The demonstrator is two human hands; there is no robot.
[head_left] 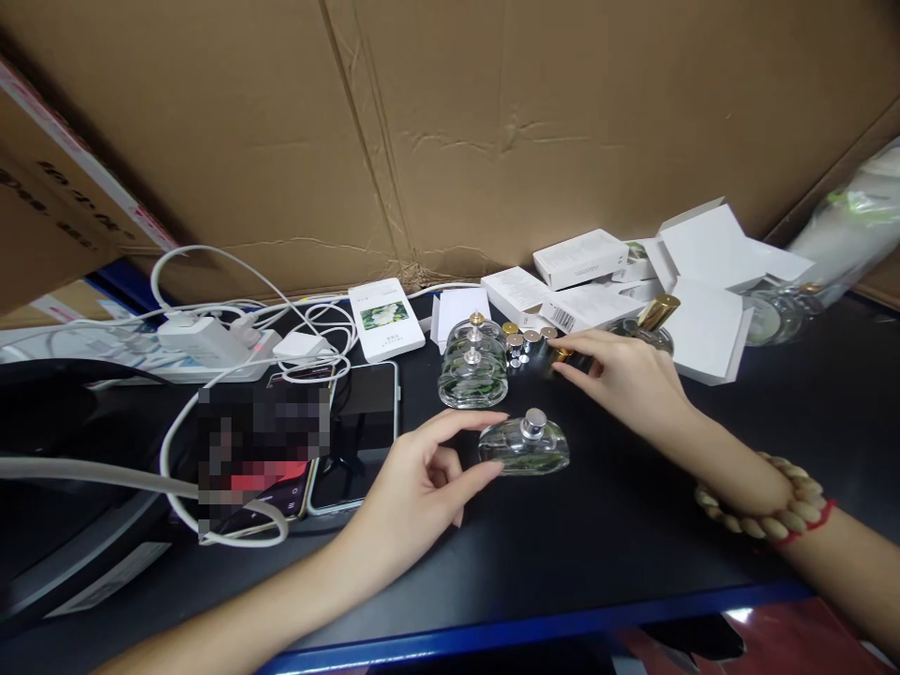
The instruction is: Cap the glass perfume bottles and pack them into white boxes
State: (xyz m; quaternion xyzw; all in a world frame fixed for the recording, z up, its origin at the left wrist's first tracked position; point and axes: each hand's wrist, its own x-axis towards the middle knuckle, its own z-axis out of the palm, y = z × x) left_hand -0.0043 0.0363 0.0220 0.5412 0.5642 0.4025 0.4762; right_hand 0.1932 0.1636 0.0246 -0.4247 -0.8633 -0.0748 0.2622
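A clear glass perfume bottle (524,452) with a silver top stands on the black table. My left hand (428,469) grips its left side between thumb and fingers. Further out, my right hand (629,375) has thumb and index finger around a small gold cap (561,355), partly hidden by the fingers. Beside those fingertips several silver caps (531,339) and another gold cap (510,328) stand together. Two more perfume bottles (472,386), one behind the other, stand beyond the held one, with bare spray nozzles. Behind my right hand is a bottle with a tall gold cap (659,310).
White boxes (580,260), some opened, lie along the cardboard wall (450,141). A white box with a flower picture (386,319) lies left of the bottles. Phones (357,436), white cables (169,450) and a power strip (217,366) fill the left. Plastic-wrapped items (854,225) sit far right.
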